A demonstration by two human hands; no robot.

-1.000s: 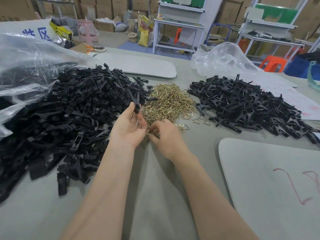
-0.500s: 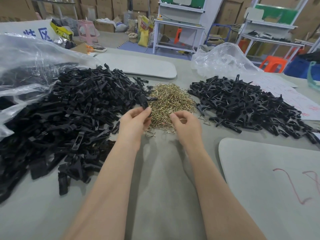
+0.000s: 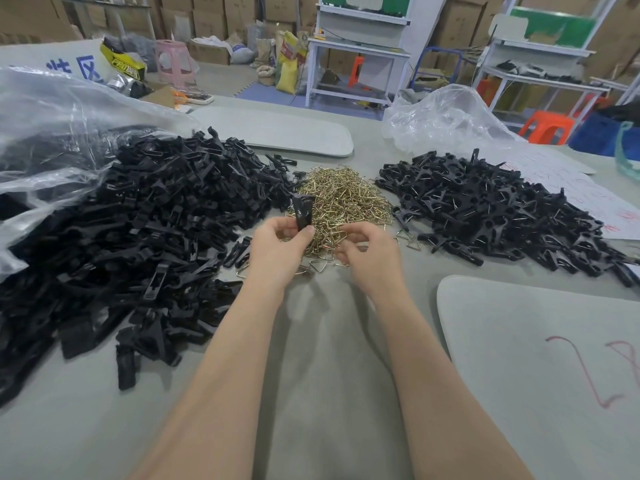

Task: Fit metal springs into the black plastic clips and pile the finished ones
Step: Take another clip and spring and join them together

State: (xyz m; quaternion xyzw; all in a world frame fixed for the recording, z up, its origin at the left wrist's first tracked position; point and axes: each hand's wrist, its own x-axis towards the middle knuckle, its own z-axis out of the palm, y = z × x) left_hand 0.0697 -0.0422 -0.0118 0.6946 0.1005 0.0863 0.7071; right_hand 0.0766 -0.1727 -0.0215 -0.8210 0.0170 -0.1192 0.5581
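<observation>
- Just beside the gold springs (image 3: 343,195), the left hand (image 3: 277,251) pinches a black clip (image 3: 303,211) upright.
- Fingers of the right hand (image 3: 369,252) curl at the pile's edge; any hold cannot be told.

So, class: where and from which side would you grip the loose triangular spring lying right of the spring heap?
Probably pinch one straight wire side of the loose spring from above: it lies flat on the table, clear of the heap.

Stacked cardboard boxes (image 3: 214,15) line the rear wall. Two white workbenches (image 3: 360,50) stand on the grey floor (image 3: 221,77) before them. A pink stool (image 3: 171,62) stands at left, an orange stool (image 3: 545,124) at right.
</observation>
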